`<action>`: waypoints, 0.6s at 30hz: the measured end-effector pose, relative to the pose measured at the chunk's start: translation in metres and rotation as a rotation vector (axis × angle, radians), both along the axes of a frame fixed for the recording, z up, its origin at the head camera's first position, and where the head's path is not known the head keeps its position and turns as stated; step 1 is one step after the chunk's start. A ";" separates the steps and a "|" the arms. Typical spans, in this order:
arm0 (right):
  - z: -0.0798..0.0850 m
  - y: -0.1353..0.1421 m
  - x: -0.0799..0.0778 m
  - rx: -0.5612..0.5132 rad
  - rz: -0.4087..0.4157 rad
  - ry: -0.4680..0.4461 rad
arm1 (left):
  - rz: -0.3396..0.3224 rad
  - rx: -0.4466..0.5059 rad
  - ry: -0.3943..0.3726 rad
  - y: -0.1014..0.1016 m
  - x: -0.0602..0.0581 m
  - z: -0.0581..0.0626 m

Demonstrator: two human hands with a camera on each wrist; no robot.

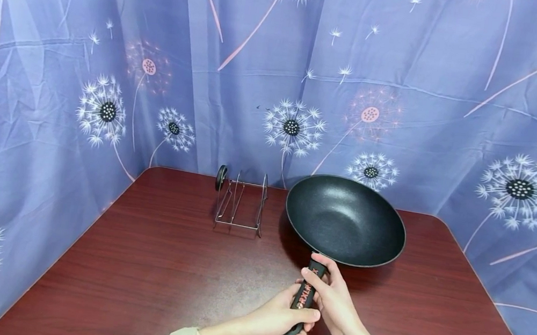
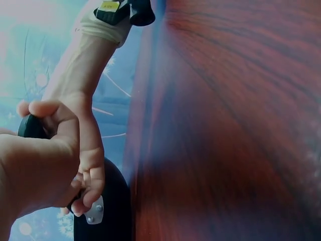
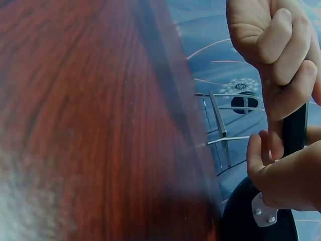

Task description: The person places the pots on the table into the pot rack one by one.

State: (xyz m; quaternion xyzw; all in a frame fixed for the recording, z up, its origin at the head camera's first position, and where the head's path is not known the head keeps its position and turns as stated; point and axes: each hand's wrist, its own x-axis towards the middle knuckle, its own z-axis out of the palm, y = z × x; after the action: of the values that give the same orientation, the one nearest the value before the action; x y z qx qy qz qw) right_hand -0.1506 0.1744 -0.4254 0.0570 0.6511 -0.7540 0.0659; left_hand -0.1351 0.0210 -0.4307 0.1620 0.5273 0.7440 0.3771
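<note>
A black wok [image 1: 346, 223] points away from me with its open side up, at the right of the table. My left hand [image 1: 278, 319] grips the outer end of its black handle [image 1: 306, 295], thumb across the top. Closer to the pan, my right hand [image 1: 337, 298] holds the same handle, with thumb and forefinger near the rim. Orange lettering shows between the two hands. From the right wrist view, the riveted metal bracket [image 3: 264, 210] joins handle and pan just beyond the right hand [image 3: 291, 175]. The left hand's curled fingers [image 3: 288, 47] wrap the other end.
Left of the wok, a wire rack [image 1: 241, 202] with a black round knob [image 1: 221, 178] stands near the back edge of the dark red wooden table [image 1: 142, 263]. A blue curtain [image 1: 235, 110] with dandelion prints hangs close behind and along both sides.
</note>
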 end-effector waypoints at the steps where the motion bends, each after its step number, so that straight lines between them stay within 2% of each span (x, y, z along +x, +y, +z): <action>1: 0.000 0.000 -0.001 0.008 0.000 0.000 | 0.018 -0.004 0.011 0.001 0.001 0.000; 8: -0.001 0.000 -0.004 0.037 -0.009 -0.007 | 0.139 -0.044 0.076 0.006 0.005 -0.003; 18: -0.004 0.000 -0.004 0.118 -0.031 0.021 | 0.168 -0.092 0.113 0.007 0.008 -0.001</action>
State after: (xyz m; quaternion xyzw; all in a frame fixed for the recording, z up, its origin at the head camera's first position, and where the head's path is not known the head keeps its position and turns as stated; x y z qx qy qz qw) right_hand -0.1542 0.1748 -0.4296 0.0632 0.6940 -0.7159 0.0439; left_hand -0.1267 0.0280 -0.4319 0.1413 0.5931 0.7377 0.2901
